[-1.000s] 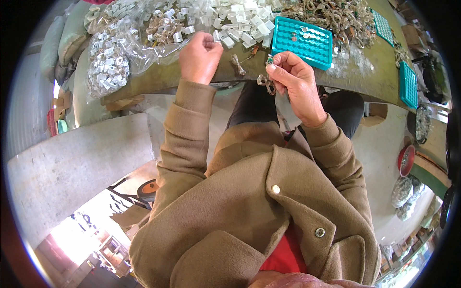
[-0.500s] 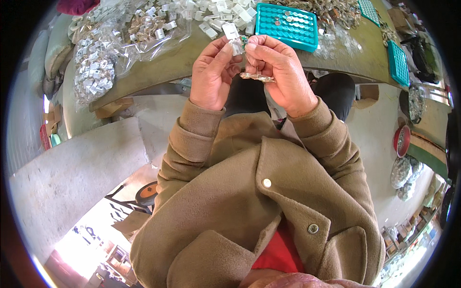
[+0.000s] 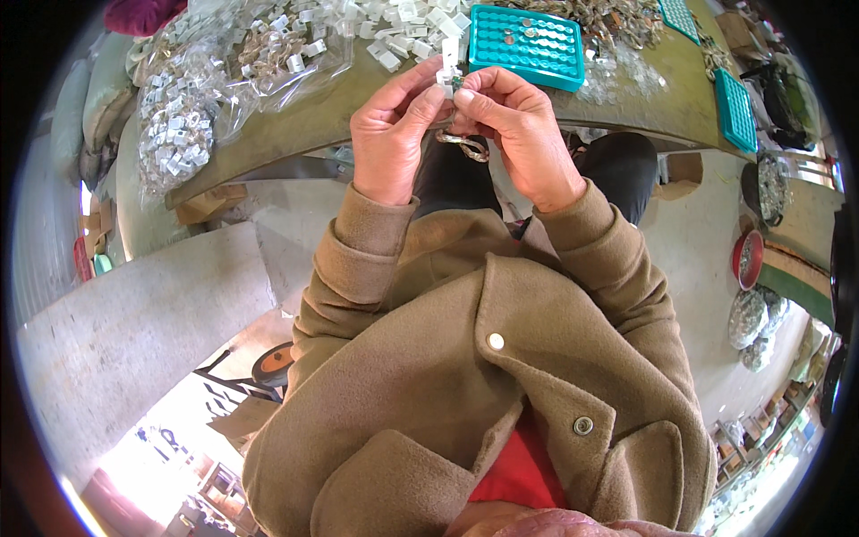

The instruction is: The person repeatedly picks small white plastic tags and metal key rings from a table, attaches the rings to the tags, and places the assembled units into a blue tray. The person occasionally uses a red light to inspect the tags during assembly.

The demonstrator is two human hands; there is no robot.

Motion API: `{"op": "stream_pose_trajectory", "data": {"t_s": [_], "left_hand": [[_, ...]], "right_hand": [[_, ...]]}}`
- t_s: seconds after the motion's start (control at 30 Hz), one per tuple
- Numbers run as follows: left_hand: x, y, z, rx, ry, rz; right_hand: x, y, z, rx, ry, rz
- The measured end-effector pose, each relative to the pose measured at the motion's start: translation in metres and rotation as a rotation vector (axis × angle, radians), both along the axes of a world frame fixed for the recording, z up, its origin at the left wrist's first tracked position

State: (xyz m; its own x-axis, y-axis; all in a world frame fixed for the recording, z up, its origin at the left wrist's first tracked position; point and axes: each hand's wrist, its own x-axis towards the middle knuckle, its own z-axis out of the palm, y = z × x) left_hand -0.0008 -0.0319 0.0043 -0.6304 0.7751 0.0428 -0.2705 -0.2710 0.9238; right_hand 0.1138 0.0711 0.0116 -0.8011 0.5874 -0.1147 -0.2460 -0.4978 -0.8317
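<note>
Holding a white case, your left hand has come from the pile to the green board your right hand pinches, wire looped below — so both parts are now together near the bench edge, contact unclear.

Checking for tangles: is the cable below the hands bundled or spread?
Bundled: the cable hangs in a compact loop by the right hand.

Left hand, right hand both pinched, close together; forearms angled forward.

Tray on table, right of casing pile; bag farther left.
</note>
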Motion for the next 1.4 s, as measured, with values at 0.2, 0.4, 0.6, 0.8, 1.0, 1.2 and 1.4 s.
{"op": "stream_pose_trajectory", "data": {"t_s": [0.2, 0.4, 0.6, 0.8, 1.0, 1.2, 1.4], "left_hand": [[0.010, 0.008, -0.003, 0.008, 0.078, 0.097], [0.012, 0.011, -0.005, -0.001, 0.054, 0.117], [0.014, 0.014, -0.008, 0.004, -0.003, 0.103], [0.015, 0.015, -0.009, 0.000, 0.016, 0.112], [0.014, 0.019, -0.007, -0.019, 0.110, 0.110], [0.011, 0.015, 0.002, -0.165, -0.002, 0.076], [0.008, 0.012, 0.008, -0.255, -0.077, 0.089]], "right_hand": [[-0.001, 0.002, 0.000, 0.168, -0.022, -0.051], [0.003, 0.006, 0.009, 0.251, -0.098, -0.038], [-0.001, 0.012, 0.010, 0.274, -0.077, -0.003], [0.004, 0.022, 0.014, 0.332, -0.163, 0.095], [-0.009, 0.016, 0.002, 0.278, -0.038, -0.036], [-0.002, 0.018, 0.002, 0.345, -0.149, -0.033], [0.006, 0.023, 0.006, 0.291, -0.054, 0.040]]}}
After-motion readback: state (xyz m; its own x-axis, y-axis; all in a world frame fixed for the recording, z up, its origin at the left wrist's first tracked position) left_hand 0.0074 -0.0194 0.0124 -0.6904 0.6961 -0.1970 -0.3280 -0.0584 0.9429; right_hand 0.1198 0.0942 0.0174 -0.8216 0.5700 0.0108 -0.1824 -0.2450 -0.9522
